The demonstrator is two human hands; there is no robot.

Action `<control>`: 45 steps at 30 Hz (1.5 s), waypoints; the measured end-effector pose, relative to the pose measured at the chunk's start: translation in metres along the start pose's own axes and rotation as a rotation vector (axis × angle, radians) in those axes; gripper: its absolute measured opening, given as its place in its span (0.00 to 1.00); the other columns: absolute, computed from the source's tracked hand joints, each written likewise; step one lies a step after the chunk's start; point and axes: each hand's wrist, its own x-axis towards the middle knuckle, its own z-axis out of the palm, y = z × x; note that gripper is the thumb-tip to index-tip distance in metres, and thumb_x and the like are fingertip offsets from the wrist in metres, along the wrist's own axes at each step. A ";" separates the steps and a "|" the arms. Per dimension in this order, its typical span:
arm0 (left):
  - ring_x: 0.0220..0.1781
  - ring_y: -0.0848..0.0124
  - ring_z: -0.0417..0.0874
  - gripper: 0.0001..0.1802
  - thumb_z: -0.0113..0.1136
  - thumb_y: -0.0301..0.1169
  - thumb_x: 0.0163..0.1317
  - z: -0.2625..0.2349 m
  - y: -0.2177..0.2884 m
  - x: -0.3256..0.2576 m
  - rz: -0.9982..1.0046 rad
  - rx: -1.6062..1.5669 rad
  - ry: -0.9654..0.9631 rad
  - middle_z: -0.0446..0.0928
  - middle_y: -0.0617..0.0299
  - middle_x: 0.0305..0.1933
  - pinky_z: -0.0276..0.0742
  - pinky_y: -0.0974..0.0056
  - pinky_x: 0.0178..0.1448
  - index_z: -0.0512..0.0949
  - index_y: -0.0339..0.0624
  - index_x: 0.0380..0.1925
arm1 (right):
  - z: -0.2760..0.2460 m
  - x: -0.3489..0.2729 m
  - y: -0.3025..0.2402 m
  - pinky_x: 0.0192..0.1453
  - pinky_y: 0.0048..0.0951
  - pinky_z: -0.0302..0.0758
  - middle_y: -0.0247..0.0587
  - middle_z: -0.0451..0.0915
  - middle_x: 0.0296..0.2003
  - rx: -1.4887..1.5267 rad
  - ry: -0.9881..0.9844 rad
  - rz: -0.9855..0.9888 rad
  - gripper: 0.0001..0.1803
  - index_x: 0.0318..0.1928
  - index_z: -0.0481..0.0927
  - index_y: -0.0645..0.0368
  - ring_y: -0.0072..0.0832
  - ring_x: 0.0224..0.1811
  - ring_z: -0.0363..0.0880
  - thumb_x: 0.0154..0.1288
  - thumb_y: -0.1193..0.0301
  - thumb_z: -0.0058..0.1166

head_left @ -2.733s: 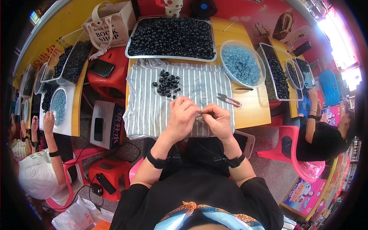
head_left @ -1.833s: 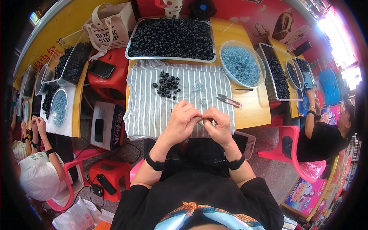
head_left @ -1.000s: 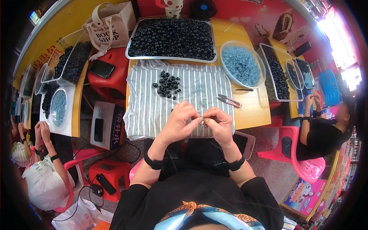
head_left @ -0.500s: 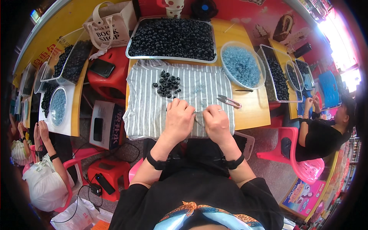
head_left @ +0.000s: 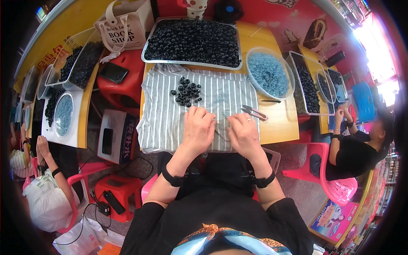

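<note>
Both my hands are over the near part of a grey-and-white striped cloth (head_left: 159, 123). My left hand (head_left: 197, 131) is closed, its fingertips pinched together on something too small to make out. Just across from it my right hand (head_left: 245, 131) is also curled into a pinch, and what it holds is hidden. A thin dark strand shows faintly in the gap between them. Beyond my left hand lies a loose pile of black round beads (head_left: 186, 91). A few tiny pale-blue beads (head_left: 221, 97) are scattered on the cloth. Thread snips (head_left: 255, 113) rest at the cloth's right edge.
At the back is a tray of black beads (head_left: 193, 42); right of it stands a round tub of pale-blue beads (head_left: 268, 73). A slim dark tool (head_left: 270, 101) lies on the yellow table (head_left: 280, 127). Phone (head_left: 114, 73) on a red stool at left. People sit working at both sides.
My hands have drawn slightly further apart, the right one shifting a little to the right. The beads and snips keep their places on the cloth.
</note>
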 end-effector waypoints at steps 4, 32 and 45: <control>0.41 0.58 0.72 0.08 0.64 0.23 0.50 -0.001 0.001 0.003 -0.020 -0.015 0.027 0.74 0.60 0.33 0.66 0.56 0.45 0.80 0.41 0.33 | 0.011 0.011 0.011 0.42 0.44 0.72 0.47 0.74 0.34 0.063 0.080 0.176 0.10 0.38 0.79 0.63 0.47 0.40 0.75 0.53 0.78 0.58; 0.23 0.85 0.70 0.13 0.62 0.32 0.67 0.008 -0.003 0.010 -0.585 -1.042 -0.225 0.75 0.70 0.21 0.63 0.76 0.27 0.80 0.37 0.24 | 0.011 0.010 -0.003 0.33 0.31 0.73 0.42 0.76 0.27 0.532 0.309 0.101 0.09 0.32 0.77 0.65 0.37 0.29 0.77 0.51 0.88 0.60; 0.32 0.79 0.76 0.05 0.62 0.25 0.62 0.000 0.007 0.018 -0.330 -0.672 -0.067 0.78 0.65 0.30 0.71 0.72 0.36 0.83 0.34 0.35 | 0.011 0.010 0.003 0.34 0.21 0.72 0.37 0.76 0.28 0.618 0.268 0.252 0.08 0.32 0.78 0.65 0.22 0.29 0.75 0.53 0.89 0.58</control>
